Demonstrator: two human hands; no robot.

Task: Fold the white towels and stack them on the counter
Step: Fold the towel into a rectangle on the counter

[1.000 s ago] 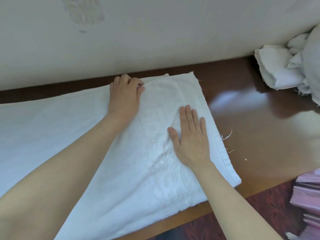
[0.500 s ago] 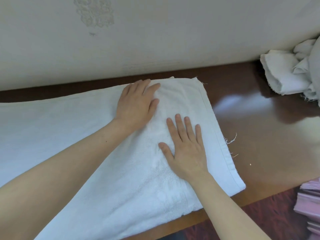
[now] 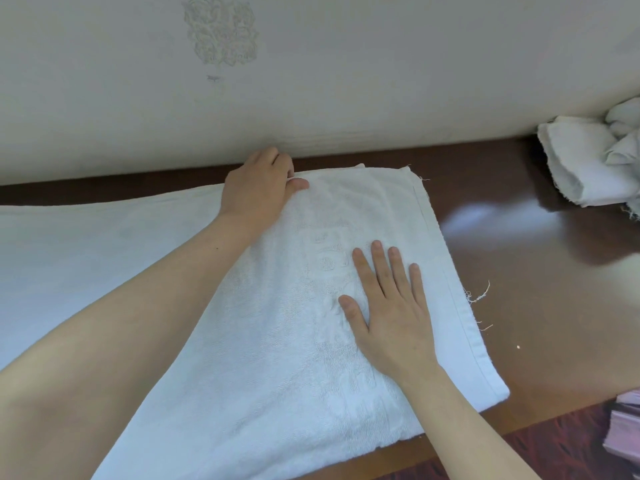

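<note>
A long white towel [image 3: 277,358] lies folded across the dark brown counter [image 3: 540,278], its hemmed right end toward the middle. My left hand [image 3: 256,194] is at the towel's far edge by the wall, fingers curled over the edge and thumb on top, pinching it. Flat on the towel's right part, my right hand [image 3: 391,306] presses down with straight fingers.
A heap of crumpled white towels [image 3: 588,164] sits at the counter's far right against the cream wall [image 3: 346,81]. Pink folded items [image 3: 625,431] lie below the counter's front edge at the right, over a dark red floor [image 3: 540,455].
My left hand slid from lying flat on the towel to its far edge and curled over it. My right hand stayed flat, shifting slightly to the right.
</note>
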